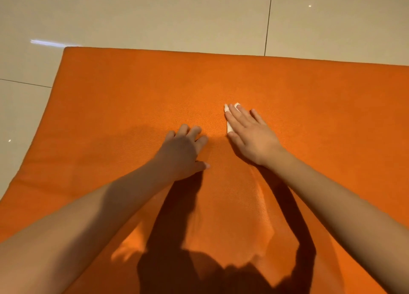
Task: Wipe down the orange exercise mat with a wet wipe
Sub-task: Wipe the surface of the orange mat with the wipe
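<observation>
Nearest the camera, two bare forearms reach out over the mat, their shadow falling across its near part. The mat lies flat on the tiled floor, which shows at far left and beyond the far edge. The left hand rests on the mat with fingers loosely bent, holding nothing, seemingly bracing. Just to its right, the wipe lies folded on the mat, pinned under the right hand, whose straight fingers press it flat rather than grip it. This looks like mid-wipe at the mat's middle. Next likely calls for sliding the wipe under steady pressure towards uncovered areas.
</observation>
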A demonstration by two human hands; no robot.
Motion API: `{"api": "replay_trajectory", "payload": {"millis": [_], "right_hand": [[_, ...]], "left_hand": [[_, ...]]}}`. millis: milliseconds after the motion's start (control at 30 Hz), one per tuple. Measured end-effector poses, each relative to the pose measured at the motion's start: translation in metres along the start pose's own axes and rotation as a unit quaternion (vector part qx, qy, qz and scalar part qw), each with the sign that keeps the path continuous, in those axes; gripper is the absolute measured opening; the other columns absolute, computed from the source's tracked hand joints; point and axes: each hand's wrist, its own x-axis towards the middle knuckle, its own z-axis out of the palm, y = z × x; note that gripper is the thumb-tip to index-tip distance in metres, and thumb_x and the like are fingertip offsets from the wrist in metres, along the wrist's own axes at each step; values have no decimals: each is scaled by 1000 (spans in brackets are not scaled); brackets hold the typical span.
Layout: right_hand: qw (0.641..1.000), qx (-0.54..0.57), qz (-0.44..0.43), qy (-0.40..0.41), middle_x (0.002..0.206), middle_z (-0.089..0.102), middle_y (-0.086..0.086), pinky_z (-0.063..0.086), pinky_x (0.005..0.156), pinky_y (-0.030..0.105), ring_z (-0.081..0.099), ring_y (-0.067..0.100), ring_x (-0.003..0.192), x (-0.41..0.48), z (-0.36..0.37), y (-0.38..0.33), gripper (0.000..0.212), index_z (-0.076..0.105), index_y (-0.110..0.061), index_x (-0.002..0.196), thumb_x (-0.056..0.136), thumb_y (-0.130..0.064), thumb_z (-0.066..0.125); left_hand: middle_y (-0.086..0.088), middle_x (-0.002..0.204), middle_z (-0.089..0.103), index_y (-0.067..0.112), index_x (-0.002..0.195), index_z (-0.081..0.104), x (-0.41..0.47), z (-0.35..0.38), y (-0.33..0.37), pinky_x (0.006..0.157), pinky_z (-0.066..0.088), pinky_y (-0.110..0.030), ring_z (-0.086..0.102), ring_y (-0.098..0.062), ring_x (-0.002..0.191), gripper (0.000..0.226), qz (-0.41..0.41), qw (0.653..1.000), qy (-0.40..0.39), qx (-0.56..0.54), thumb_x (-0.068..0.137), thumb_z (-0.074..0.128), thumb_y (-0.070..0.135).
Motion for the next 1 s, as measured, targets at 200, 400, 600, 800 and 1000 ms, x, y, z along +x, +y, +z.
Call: {"api": "replay_trajectory", "payload": {"millis": [200, 400, 600, 800, 1000], "right_hand": [[990, 26, 139, 15, 164, -9, 2, -6, 120, 36, -9, 19, 151, 24, -6, 15, 62, 1, -13, 156, 105, -40, 23], [999, -18, 32, 3, 164, -4, 0, -6, 119, 35, -5, 17, 151, 19, -13, 40, 69, 4, -16, 157, 96, -48, 7], [983, 22, 183, 19, 164, -10, 5, -4, 120, 40, -9, 22, 150, 56, -25, 48, 62, -1, -11, 156, 105, -40, 20], [997, -25, 71, 9, 164, -7, 2, -4, 120, 40, -6, 18, 151, 66, -33, 60, 60, -1, -14, 157, 106, -38, 21], [971, 34, 235, 12, 163, -11, 7, -4, 121, 41, -10, 24, 150, 91, -44, 65, 65, -3, -9, 156, 105, -44, 18]], "left_hand": [[-4, 146, 30, 20, 153, 19, 26, -17, -2, 104, 32, -37, 30, -24, 131, 84, -3, 1000, 20, -14, 89, 56, 59], [4, 163, -14, 28, 156, 0, 50, -21, -2, 121, 3, -50, -11, -25, 150, 101, -10, 999, -46, -14, 84, 66, 56], [5, 164, -3, 29, 156, 12, 49, -20, -4, 120, 11, -48, -3, -24, 151, 100, -4, 999, -14, -32, 80, 71, 55], [5, 164, -1, 29, 156, 12, 50, -22, -4, 120, 13, -49, -1, -24, 150, 100, -9, 1000, -16, -26, 80, 70, 56], [3, 164, -3, 25, 156, 11, 49, -25, 0, 121, 11, -50, -5, -25, 151, 100, -20, 999, -26, -33, 81, 73, 49]]}}
